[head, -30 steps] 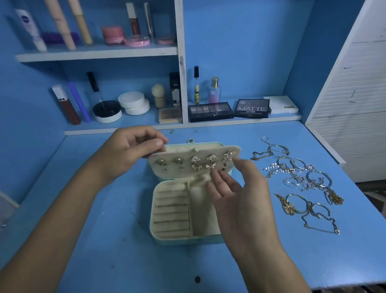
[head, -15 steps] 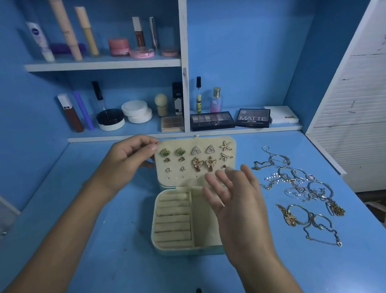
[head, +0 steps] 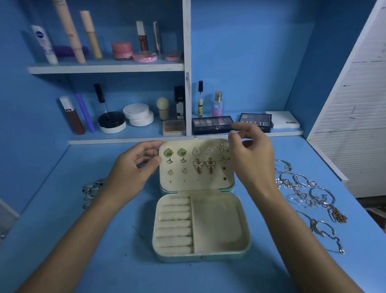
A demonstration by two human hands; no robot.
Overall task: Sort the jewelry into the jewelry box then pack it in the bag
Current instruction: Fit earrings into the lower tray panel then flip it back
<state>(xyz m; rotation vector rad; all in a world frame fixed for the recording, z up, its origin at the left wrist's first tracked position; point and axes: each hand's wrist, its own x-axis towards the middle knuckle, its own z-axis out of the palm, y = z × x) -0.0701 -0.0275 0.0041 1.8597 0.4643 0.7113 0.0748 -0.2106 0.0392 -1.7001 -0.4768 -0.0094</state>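
At the near edge of the blue worktop (head: 106,282) two forearms are reaching in from six o'clock, and just beyond them the jewelry box (head: 200,227) is sitting open in the middle — its tray holding a bank of ring rolls on the left and a bare compartment on the right. The box's long axis is running roughly nine to three o'clock, with the clasp facing six and the hinge toward twelve. Rising from that hinge, the lid panel (head: 197,183) is standing close to upright, its padded face looking back at the person and carrying rows of earrings (head: 196,151). The left hand (head: 131,170) is pinching the panel's upper left corner between curled fingers and thumb; the right hand (head: 251,155) is gripping the upper right corner the same way. The step in hand looks to be settling this earring panel in place, so it is worth keeping both corners level and easing it evenly, since a twist could knock the studs loose. At three o'clock of the box a tangle of chains and bangles (head: 308,197) is lying loose, and at nine o'clock a small cluster of rings (head: 91,190) is waiting — neither sorted yet. Farthest off, at twelve o'clock, shelves (head: 110,67) are holding cosmetics. No bag is showing anywhere.
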